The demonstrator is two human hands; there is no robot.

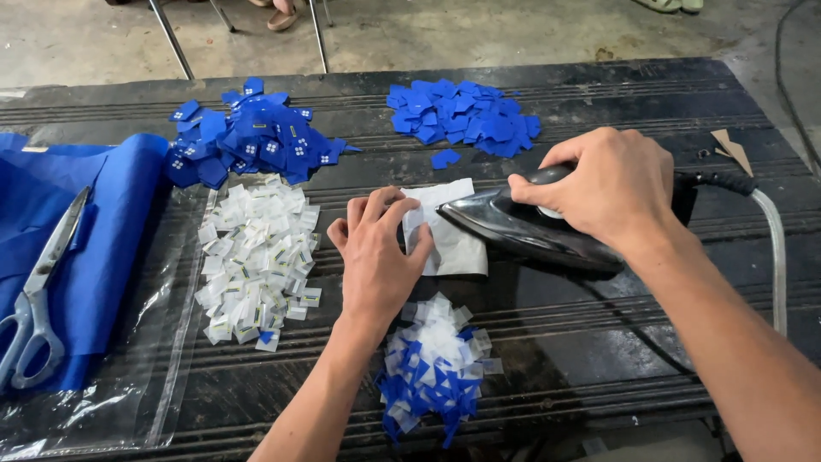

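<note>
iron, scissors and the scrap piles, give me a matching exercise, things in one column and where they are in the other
Things:
1. iron
2. scissors
3. white scrap pile
4. plain blue scrap pile

Places:
A. on the blue cloth at far left
B. under the right hand, tip on a white sheet
C. far side of the table, centre
D. on clear plastic, left of the left hand

Pairs: 1-B, 2-A, 3-D, 4-C

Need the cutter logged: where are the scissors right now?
In the head view the scissors lie at the far left of the table, on the folded blue cloth, left of the pile of white labels.
</note>
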